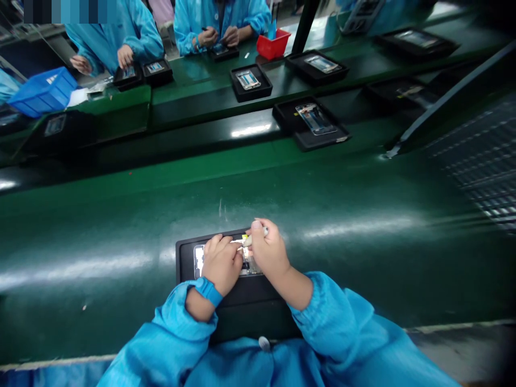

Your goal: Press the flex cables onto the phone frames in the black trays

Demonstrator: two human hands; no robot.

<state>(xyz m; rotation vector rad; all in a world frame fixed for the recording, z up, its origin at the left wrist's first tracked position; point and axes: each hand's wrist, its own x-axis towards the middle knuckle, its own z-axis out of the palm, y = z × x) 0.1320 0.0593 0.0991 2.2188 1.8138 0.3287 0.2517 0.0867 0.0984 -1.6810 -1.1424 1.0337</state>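
Note:
A black tray (185, 258) lies on the green bench right in front of me, with an opened phone frame (199, 259) in it, mostly covered by my hands. My left hand (221, 264) rests on the phone with fingers curled down, pressing it; a blue band is on that wrist. My right hand (269, 250) is closed round a small pale pen-like tool (253, 237) whose tip points left onto the phone's upper edge, close to my left fingertips.
A dark conveyor belt (181, 142) runs across the middle, carrying a black tray with a phone frame (312, 121). More trays (250, 81) sit on the far bench, with a red bin (273, 45) and a blue basket (43, 91). Other workers in blue coats handle trays opposite.

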